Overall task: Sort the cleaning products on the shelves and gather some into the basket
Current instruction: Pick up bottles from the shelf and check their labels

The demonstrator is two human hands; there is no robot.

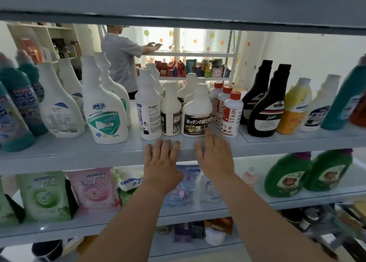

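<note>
Progress appears partial. On the middle shelf (79, 156) the bottles stand upright in rows of like kinds: white spray bottles (105, 107) toward the left end, the "Oil enemy" bottle (148, 107) and the black-label bottle (196, 113) at the centre, red-capped STAIN bottles (230, 117) next, then black bottles (265, 107) toward the right end. On the lower shelf (59, 230) the refill pouches (93, 192) lean unevenly and may need straightening; green jugs (287, 174) stand near its right end. No basket is in view, so gathering cannot be confirmed as started.

Left hand (161, 162) and right hand (215, 156) hover side by side over the front edge of the middle shelf, fingers straight, each grip released and holding nothing. The right fingertips lie just before the base of the black-label bottle; contact cannot be confirmed.

Clearance: a bare strip runs along the front edge ahead of the bottles, wide enough to slide one forward. Centre bottles stand packed close, so lifting one risks tipping its neighbours. A gap separates the STAIN bottles from the black bottles. The upper shelf (178, 14) sits not far above the tallest caps, which favours drawing bottles forward before lifting. Another person (120, 59) works at a far rack, well apart.
</note>
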